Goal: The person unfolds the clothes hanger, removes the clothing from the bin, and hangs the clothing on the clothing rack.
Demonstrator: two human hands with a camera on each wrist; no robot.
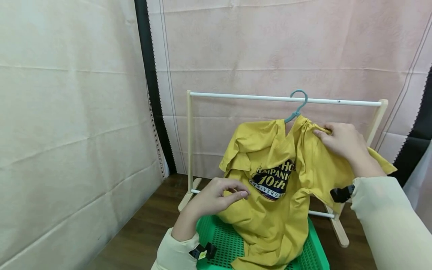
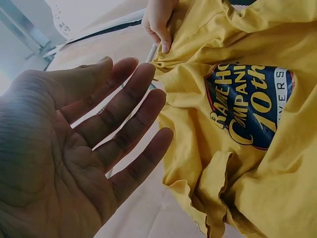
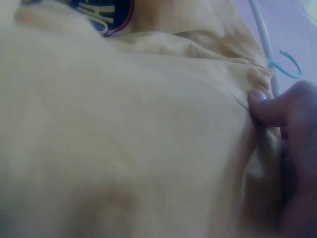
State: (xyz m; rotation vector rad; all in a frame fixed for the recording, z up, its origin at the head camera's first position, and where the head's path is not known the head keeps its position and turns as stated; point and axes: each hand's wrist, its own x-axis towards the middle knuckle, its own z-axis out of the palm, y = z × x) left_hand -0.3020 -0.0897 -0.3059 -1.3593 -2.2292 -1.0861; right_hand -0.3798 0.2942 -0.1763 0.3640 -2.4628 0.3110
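Observation:
A yellow T-shirt [image 1: 270,150] with a dark printed badge hangs from a blue hanger [image 1: 298,103], whose hook is over the rack's white bar. At the shirt's shoulder on the right, my right hand [image 1: 344,144] pinches the fabric between thumb and fingers; the right wrist view shows the thumb [image 3: 260,99] pressed on the cloth near the hook. My left hand [image 1: 217,197] hovers in front of the shirt's lower left side, its fingers relaxed and holding nothing. In the left wrist view the palm [image 2: 64,163] faces the camera. Cloth hides the hanger's arms.
The clothes rack [image 1: 189,138] has cream uprights and feet on a dark wooden table [image 1: 135,228]. A green perforated basket [image 1: 318,247] sits below, with the shirt's hem hanging into it. Pale curtains [image 1: 84,112] close off the left and back.

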